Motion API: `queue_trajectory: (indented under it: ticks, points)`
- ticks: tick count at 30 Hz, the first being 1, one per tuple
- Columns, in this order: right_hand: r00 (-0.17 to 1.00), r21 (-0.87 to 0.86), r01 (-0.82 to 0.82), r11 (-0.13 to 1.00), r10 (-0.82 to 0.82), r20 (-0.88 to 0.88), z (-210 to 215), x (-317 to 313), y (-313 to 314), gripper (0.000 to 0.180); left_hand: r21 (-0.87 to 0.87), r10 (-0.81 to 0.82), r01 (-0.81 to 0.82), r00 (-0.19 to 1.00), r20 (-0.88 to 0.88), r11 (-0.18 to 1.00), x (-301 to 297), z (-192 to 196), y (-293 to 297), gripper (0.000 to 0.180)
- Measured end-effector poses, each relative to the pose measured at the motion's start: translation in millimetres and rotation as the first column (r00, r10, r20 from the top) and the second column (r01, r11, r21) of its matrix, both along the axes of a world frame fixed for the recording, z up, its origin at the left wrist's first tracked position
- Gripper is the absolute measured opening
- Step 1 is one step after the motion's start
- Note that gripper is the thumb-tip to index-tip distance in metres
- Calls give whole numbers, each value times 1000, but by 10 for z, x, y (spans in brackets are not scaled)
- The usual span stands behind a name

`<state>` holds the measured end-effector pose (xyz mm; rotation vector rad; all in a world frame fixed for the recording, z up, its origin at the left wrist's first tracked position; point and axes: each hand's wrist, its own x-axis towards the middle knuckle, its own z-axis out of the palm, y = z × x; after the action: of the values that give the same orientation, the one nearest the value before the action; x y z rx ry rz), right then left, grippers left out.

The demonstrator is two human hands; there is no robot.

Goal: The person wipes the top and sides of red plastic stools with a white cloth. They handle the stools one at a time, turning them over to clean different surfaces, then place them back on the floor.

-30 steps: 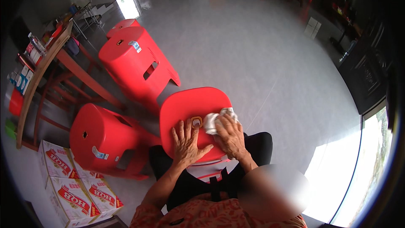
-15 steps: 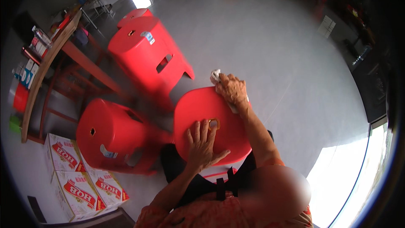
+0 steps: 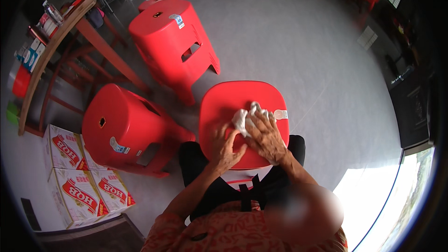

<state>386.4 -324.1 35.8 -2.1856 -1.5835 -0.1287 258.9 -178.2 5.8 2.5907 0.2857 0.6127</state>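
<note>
A red plastic stool [image 3: 233, 92] stands upright between my knees, its smooth seat facing me and a round sticker near its right edge. On the middle of that seat lies a crumpled white cloth [image 3: 240, 120]. My right hand [image 3: 267, 137] presses down on the cloth, fingers bent over it, so part of the cloth is hidden underneath. Just left of it, my left hand [image 3: 225, 151] rests on the seat with thumb and fingers apart, close to the cloth and holding nothing. The seat's centre hole is covered by the hands and cloth.
Stacked red stools [image 3: 163, 32] stand ahead to the left, with another stool pile [image 3: 112, 116] nearer on the left. Beyond them is a wooden table [image 3: 63, 30] carrying bottles and boxes. White-and-red cartons [image 3: 84, 196] sit on the floor at lower left.
My right hand has brought the cloth from the seat's far right edge back to its middle. My left hand stays on the seat's left part, its fingers more bent. The view has shifted slightly.
</note>
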Motion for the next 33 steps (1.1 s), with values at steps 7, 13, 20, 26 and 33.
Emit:
queue_trajectory:
  ticks: [7,13,20,26,33]
  points:
    - [998,-91,-29,995,25,-52,31,79,62,54,-237,302,-272,948,98,933,-119,-92,275,88]
    - [995,39,58,998,-55,-85,-120,423,530,51,-486,346,-243,929,134,839,-163,-209,258,96]
    - [973,101,210,972,-198,-118,-203,794,1558,47,-705,369,-149,914,170,694,-139,-364,254,93]
    - [999,60,13,998,-15,34,-281,548,1699,46,-815,451,-107,870,201,569,-113,-474,251,82]
    - [964,97,-264,960,260,55,-282,-86,1206,43,-879,457,10,851,258,477,-115,-419,386,63]
